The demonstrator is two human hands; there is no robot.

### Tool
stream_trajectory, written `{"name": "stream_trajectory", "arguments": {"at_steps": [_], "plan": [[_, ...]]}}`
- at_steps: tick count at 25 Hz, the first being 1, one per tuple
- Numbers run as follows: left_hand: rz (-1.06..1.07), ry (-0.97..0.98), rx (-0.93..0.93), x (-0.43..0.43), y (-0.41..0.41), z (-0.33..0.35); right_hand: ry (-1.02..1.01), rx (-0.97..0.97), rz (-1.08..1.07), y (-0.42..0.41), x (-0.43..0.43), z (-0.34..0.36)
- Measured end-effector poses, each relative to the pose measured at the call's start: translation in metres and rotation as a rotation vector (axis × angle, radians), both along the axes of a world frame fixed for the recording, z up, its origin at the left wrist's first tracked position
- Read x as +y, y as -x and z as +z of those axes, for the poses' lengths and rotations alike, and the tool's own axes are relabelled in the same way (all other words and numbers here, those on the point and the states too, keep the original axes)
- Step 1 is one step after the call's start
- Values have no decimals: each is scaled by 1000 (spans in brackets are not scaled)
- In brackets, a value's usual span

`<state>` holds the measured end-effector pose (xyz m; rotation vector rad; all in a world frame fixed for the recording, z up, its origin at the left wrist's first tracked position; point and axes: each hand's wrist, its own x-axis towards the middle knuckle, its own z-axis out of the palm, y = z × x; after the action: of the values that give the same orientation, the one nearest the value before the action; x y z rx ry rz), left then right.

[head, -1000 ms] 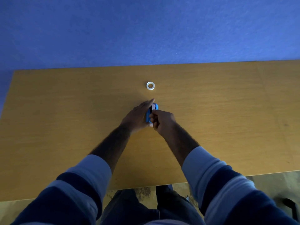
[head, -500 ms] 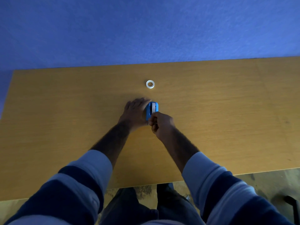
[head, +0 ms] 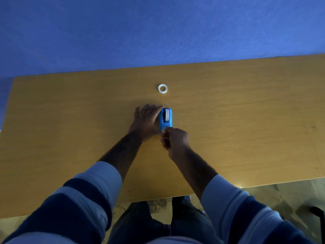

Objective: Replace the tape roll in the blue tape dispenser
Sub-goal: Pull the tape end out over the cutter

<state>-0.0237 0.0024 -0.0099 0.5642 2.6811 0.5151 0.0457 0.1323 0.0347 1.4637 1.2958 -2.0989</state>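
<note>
The blue tape dispenser (head: 165,118) stands upright on the wooden table (head: 246,120) with a whitish tape roll (head: 167,114) seated in its top. My left hand (head: 146,120) lies flat against the dispenser's left side, fingers extended. Just below the dispenser's near end, my right hand (head: 174,140) is pinched on a thin strip of tape (head: 166,137) drawn from the cutter end. A small white empty tape core (head: 162,88) lies flat on the table beyond the dispenser.
A blue wall (head: 158,29) rises behind the table's far edge. The near table edge runs across the lower part of the view, with my legs and the floor (head: 281,196) below it.
My left hand flattened from a raised finger pose against the dispenser's side. My right hand drew back toward me from the cutter end, exposing more of the dispenser.
</note>
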Motion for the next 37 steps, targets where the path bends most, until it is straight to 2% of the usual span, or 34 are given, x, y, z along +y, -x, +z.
{"name": "stream_trajectory", "arguments": {"at_steps": [10, 24, 37], "plan": [[-3, -31, 21, -3, 1, -1, -106, 80, 85, -12, -2, -14], [-7, -30, 38, -3, 0, 0, -125, 210, 136, -18, 3, -25], [-47, 21, 61, -5, 1, -7, -453, 170, 272, -15, 1, -37]]}}
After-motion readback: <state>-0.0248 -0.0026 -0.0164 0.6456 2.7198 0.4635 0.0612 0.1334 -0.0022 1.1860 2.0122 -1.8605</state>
